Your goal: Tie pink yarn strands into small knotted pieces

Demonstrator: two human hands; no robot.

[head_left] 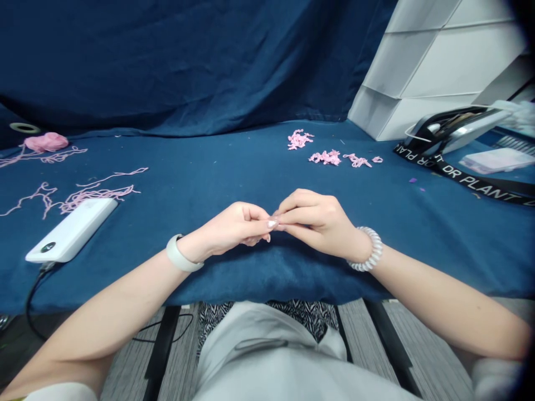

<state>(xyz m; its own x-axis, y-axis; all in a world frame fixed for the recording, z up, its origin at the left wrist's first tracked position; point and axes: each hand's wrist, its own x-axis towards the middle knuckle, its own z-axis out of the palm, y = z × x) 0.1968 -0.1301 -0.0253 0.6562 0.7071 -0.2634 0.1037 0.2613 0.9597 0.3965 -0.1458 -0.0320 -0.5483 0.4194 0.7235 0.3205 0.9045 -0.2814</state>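
Fingertips (271, 224) of two bare hands meet in a narrow pinch over a dark blue cloth (234, 167), at the middle of the view. The left hand (228, 228), a pale band (181, 253) on its wrist, and the right hand (315, 220), a coiled white bracelet (365, 249) on its wrist, curl toward each other. Whatever lies between the tips, if anything, is too small or too hidden to make out, so I cannot tell what they hold. Well to the left, tangled lengths of pink yarn (92, 195) lie beside a white power bank (71, 230) with a black cable (35, 298), and a crumpled pink bundle (45, 142) sits farther back. Ahead and to the right are short pink yarn pieces (326, 157), near a black lanyard (463, 181) printed DR PLANT. The chief risk, as I judge it, lies in that tight pinch: relaxed fingers could let something fine slip into the cloth's folds. A forearm dragging across the cloth could also catch the loose strands and tangle them further.
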